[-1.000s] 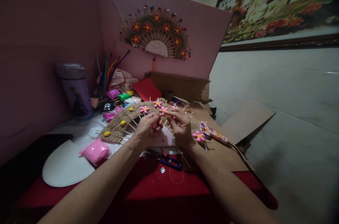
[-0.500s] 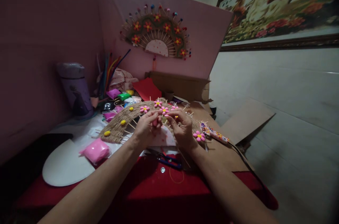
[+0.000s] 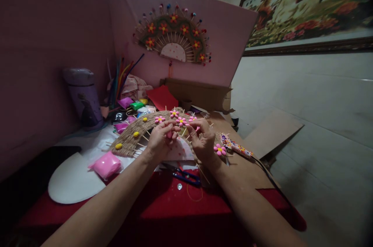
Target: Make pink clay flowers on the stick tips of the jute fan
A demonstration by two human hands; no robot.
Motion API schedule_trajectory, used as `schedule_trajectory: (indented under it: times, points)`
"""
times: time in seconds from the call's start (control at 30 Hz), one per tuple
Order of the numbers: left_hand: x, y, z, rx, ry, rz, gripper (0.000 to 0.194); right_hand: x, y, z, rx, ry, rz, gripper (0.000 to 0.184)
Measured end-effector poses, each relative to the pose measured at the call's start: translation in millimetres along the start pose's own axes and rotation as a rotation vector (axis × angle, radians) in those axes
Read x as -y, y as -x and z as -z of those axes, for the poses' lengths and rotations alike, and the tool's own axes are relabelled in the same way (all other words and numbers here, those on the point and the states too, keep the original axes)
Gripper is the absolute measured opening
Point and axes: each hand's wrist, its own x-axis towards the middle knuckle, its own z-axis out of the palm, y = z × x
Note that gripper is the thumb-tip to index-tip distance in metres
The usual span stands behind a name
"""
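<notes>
Twine fan (image 3: 128, 137) on the red-covered desk (image 3: 163, 204)

Pink flowers (image 3: 159, 119) and yellow ovals (image 3: 118, 146) dotted its tan band; it arched away, long axis left to right. The left hand (image 3: 163, 138) gripped a pink lump (image 3: 169, 134); the right hand (image 3: 202, 140) pinched, contents unclear. A clear bag (image 3: 106, 164) held pink material.

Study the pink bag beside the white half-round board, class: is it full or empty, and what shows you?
Full, or nearly so: the pink bag bulges plumply, its pink contents showing through the clear wrapping.
</notes>
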Motion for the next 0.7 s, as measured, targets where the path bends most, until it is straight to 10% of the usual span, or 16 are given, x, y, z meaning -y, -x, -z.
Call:
schedule_trajectory:
  times: [0.7]
  points:
    - [-4.4,4.7,-3.1,-0.039,0.029,0.053,0.012,-1.4,0.1,-1.0,0.076,0.121,-0.007,0.010]
